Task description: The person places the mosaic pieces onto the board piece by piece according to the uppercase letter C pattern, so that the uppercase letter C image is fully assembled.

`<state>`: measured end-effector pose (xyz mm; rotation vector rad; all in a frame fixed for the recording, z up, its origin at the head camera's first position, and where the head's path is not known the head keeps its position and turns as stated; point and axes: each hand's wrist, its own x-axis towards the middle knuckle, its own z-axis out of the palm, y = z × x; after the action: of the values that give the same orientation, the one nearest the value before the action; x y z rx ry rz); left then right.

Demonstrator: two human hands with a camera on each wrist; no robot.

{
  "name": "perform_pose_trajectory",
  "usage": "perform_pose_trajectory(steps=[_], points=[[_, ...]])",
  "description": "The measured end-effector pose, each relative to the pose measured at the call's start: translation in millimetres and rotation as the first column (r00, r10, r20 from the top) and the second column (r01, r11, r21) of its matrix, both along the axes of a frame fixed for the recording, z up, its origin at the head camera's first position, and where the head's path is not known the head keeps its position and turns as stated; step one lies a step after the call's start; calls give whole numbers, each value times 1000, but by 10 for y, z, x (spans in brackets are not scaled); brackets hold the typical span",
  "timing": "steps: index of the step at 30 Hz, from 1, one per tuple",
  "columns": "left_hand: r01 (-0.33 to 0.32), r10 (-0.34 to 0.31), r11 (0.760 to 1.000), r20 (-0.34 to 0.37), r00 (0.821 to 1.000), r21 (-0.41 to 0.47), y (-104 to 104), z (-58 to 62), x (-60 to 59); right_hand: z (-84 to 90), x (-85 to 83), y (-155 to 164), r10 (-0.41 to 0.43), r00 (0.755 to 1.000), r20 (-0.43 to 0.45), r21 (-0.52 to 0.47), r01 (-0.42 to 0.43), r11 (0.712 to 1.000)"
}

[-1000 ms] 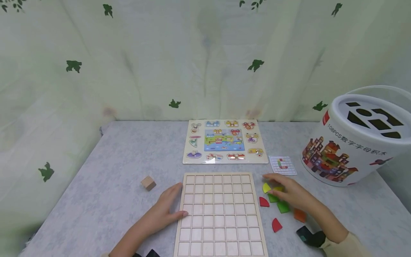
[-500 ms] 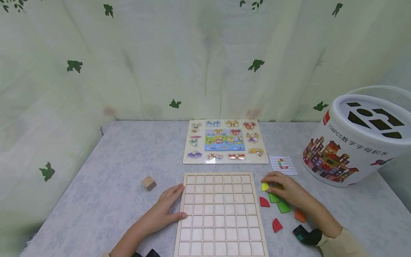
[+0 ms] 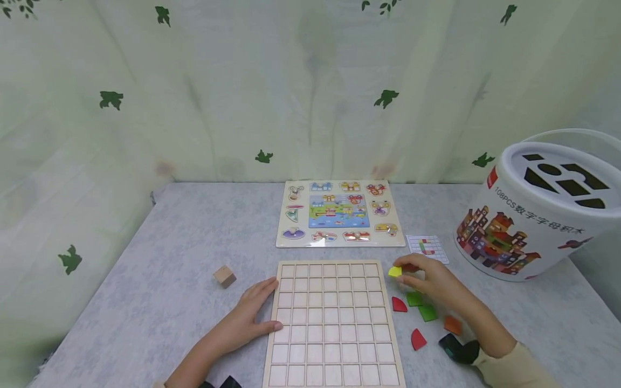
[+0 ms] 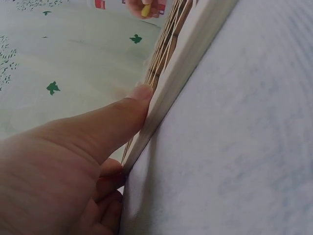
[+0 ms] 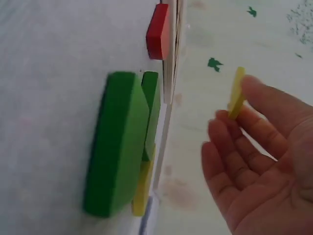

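Observation:
My right hand (image 3: 434,280) pinches a flat yellow block (image 3: 394,272) between thumb and fingertips, raised beside the board's upper right edge. In the right wrist view that yellow block appears edge-on, clear of the table. The wooden grid board (image 3: 337,316) lies flat, its squares bare. Against its left edge rests my left hand (image 3: 242,323), fingers extended and the thumb (image 4: 142,93) touching the rim. Below the right hand lie two green blocks (image 3: 428,312), two red quarter-round blocks (image 3: 399,305) and an orange block (image 3: 453,325). Another yellow block (image 5: 142,193) shows behind the green ones.
A small card (image 3: 427,249) with a coloured grid pattern lies behind the right hand. A picture puzzle board (image 3: 339,237) stands at the back, a white bucket (image 3: 524,231) at the right. Left of the board sits a wooden cube (image 3: 225,276).
My right hand has closed its fingertips on the yellow block, lifted it and moved it slightly up and left towards the board. My left hand has barely moved.

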<state>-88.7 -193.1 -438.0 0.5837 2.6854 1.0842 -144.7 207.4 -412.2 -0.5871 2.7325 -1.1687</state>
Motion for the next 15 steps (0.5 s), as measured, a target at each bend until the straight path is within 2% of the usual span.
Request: perform_pose_trajectory(steps=[3, 8, 11, 15], points=[[-9, 9, 1000, -2, 1000, -4, -1, -6, -3, 109, 14, -147, 51, 996, -73, -44, -54, 998], [-12, 12, 1000, -7, 1000, -12, -1, -16, -7, 274, 11, -471, 133, 975, -178, -93, -151, 984], [-11, 11, 1000, -10, 1000, -9, 0, -16, -7, 329, -17, -677, 166, 963, -212, -110, -193, 975], [-6, 6, 1000, -4, 1000, -2, 4, -7, -4, 316, -66, -917, 214, 953, -213, -136, -246, 960]])
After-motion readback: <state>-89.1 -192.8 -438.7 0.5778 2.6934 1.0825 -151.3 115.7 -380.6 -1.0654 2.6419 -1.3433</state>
